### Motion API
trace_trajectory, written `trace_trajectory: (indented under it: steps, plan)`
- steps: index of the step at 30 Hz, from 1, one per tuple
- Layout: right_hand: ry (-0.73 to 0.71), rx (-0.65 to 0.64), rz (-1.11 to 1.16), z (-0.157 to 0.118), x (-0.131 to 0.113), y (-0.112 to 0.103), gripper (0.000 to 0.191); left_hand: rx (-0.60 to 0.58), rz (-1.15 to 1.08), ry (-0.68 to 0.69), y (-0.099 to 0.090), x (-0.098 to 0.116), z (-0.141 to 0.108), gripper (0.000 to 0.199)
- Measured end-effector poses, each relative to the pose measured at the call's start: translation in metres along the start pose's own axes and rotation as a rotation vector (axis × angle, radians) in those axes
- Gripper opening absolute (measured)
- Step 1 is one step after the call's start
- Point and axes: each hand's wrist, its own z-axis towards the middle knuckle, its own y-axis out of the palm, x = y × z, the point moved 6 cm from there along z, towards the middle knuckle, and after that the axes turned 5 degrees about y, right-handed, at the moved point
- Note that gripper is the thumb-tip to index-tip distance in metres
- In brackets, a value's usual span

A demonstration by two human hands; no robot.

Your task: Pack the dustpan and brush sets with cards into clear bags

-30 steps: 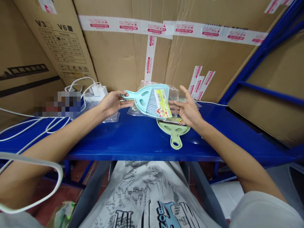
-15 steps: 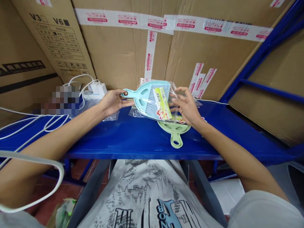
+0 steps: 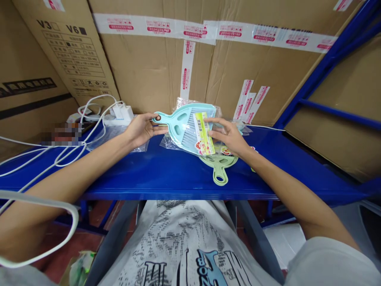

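A light blue dustpan (image 3: 180, 121) with a grey-bristled brush nested in it is held above the blue table, in a clear plastic bag. My left hand (image 3: 141, 129) grips the end of its handle. A yellow-green label (image 3: 204, 134) lies over the bristles. My right hand (image 3: 228, 135) is at the pan's wide end, fingers apart, with fingertips against the label's right side. Beneath them a green dustpan (image 3: 220, 161) lies on the table, its handle toward me and its far part hidden.
White cables and a power strip (image 3: 122, 113) occupy the left of the blue table (image 3: 166, 178). Large cardboard boxes (image 3: 143, 67) stand behind. A blue metal frame (image 3: 333, 112) rises on the right. Clear plastic bags (image 3: 139, 147) lie near my left hand.
My right hand has let go of the clear bag's edge and moved left and slightly down onto the label. The blue dustpan has shifted slightly down and right in view.
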Motion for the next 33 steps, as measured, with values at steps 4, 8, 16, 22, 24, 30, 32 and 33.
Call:
trace_trajectory:
  steps: [4,8,16,22,24,30,32,33]
  plan:
    - [0.003,0.062,0.085,0.001,0.000,-0.006,0.060,-0.007,-0.011,0.035,-0.001,0.002,0.001,0.014]
    - [0.010,0.044,0.045,0.002,0.002,-0.005,0.047,0.011,-0.026,0.047,-0.002,0.004,0.000,0.014]
    - [-0.042,0.000,-0.008,0.002,0.001,0.001,0.028,-0.012,-0.013,0.065,0.001,0.004,-0.002,0.010]
    - [0.013,-0.047,0.036,0.000,0.001,0.006,0.051,-0.028,0.007,0.089,0.005,0.004,-0.006,0.011]
    - [0.026,-0.053,0.049,0.000,0.002,0.006,0.059,-0.036,0.002,0.088,0.007,0.003,-0.008,0.010]
    - [0.043,-0.026,-0.008,-0.002,0.004,0.007,0.068,-0.067,0.017,0.074,0.010,-0.002,-0.008,0.011]
    - [0.025,-0.028,-0.032,-0.002,0.001,0.009,0.065,-0.065,0.020,0.064,0.010,-0.003,-0.008,0.013]
    - [0.017,-0.027,-0.030,-0.003,0.000,0.010,0.063,-0.060,0.016,0.059,0.011,-0.004,-0.008,0.014]
